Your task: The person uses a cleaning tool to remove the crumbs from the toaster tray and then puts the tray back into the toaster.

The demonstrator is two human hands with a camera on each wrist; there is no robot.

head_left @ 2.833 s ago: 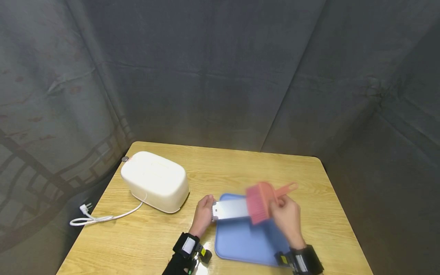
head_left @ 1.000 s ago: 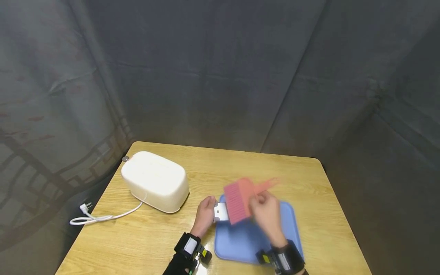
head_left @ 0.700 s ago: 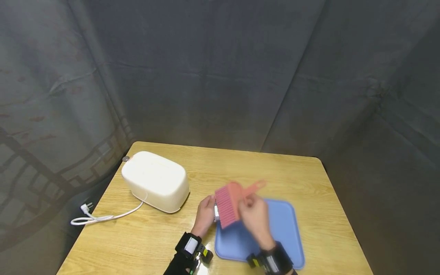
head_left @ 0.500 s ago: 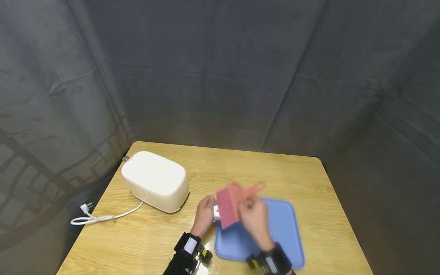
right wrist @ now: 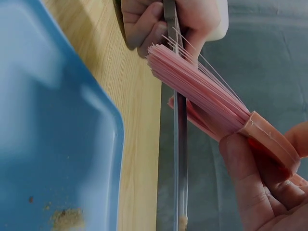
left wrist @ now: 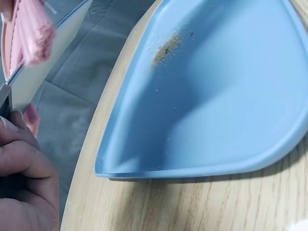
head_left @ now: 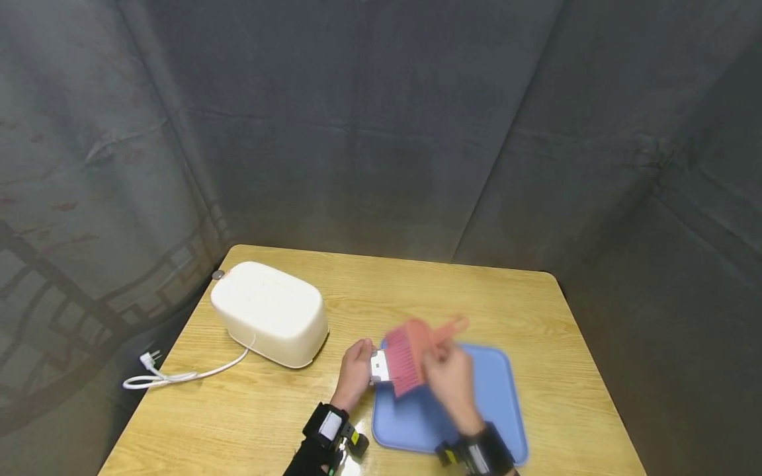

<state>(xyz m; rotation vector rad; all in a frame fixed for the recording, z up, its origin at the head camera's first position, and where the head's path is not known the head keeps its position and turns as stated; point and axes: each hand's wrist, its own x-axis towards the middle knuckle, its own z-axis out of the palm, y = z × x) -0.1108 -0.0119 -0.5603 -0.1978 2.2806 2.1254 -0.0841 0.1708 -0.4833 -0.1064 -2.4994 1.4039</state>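
My left hand (head_left: 354, 373) grips the end of a flat metal crumb tray (head_left: 379, 365), held above a blue tray (head_left: 494, 403). In my right hand (head_left: 450, 383) is a coral hand brush (head_left: 419, 350), held by its body with thumb and fingers. Its pink bristles (right wrist: 197, 82) lie across the crumb tray close to my left fingers, some on each side of its edge in the right wrist view. The brush covers most of the crumb tray in the head view. A small heap of brown crumbs (left wrist: 167, 49) lies in the blue tray, with specks scattered around.
A cream toaster-like appliance (head_left: 268, 311) sits on the wooden table (head_left: 506, 297), left of my hands. Its white cord (head_left: 196, 377) runs to a plug (head_left: 147, 360) at the left edge. Dark grey cloth (head_left: 381, 132) surrounds the table.
My right hand has swept the brush left along the crumb tray to my left fingers, then slightly back right, baring part of the tray's end. My left hand stays nearly still.
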